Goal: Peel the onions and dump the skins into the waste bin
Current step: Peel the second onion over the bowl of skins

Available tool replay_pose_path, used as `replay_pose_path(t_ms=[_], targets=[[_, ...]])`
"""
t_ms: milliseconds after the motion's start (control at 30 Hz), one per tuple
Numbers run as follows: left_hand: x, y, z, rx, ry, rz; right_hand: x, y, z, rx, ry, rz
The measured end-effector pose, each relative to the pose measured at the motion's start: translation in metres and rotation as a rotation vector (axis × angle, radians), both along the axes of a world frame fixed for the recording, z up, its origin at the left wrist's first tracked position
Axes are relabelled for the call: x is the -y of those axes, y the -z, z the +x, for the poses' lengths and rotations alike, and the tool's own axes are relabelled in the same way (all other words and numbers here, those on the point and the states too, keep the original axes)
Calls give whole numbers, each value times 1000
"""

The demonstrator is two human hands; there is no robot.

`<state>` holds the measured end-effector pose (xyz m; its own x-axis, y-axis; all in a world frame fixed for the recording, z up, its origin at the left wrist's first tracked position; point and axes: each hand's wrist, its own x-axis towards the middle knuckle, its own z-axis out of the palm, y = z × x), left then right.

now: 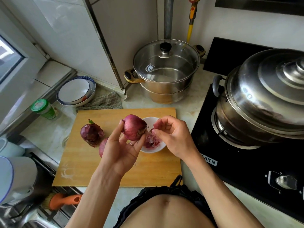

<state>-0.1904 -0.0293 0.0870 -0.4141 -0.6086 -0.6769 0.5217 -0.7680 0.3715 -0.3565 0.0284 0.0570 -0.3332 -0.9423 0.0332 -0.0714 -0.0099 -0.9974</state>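
Peeling underway, head view: left hand (pixel 122 146) grips a red onion (pixel 134 127) above the bamboo cutting board (pixel 105 160); right hand (pixel 171 133) pinches a papery skin flake (pixel 155 126) over the white bowl (pixel 153 149) of skins. Best to pull strips from the root end, keeping scraps over the bowl. Two onions lie on the board; the sprouting one (pixel 91 133) looks dry and wrinkled.

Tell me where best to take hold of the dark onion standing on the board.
Probably grip the dark onion round its wide middle, coming from above-left: it stands sprout-up on the board, and another onion lies close on its right.
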Motion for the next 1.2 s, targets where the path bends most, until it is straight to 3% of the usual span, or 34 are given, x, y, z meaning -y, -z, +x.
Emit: replay_pose_path(t_ms=[133, 300, 500, 600, 700, 867, 1033, 1200], targets=[[2, 1, 6, -29, 30, -7, 2, 5, -1, -41, 70, 37], [-2, 8, 10, -9, 29, 2, 7, 22, 1, -304, 77, 123], [-4, 10, 10, 7, 30, -5, 6, 28, 2, -358, 38, 156], [-6, 11, 8, 45, 54, -16, 4, 17, 3, -298, 69, 99], [-8, 13, 6, 57, 71, -53, 2, 5, 5, -152, -35, 135], [-13, 16, -1, 27, 104, -139, -2, -4, 12, 256, -176, 212], [-9, 12, -4, 144, 142, -200, -5, -3, 8, 233, -162, 133], [-7, 11, -4, 256, 192, -258, -5, 1, 8, -4, -115, 111]])
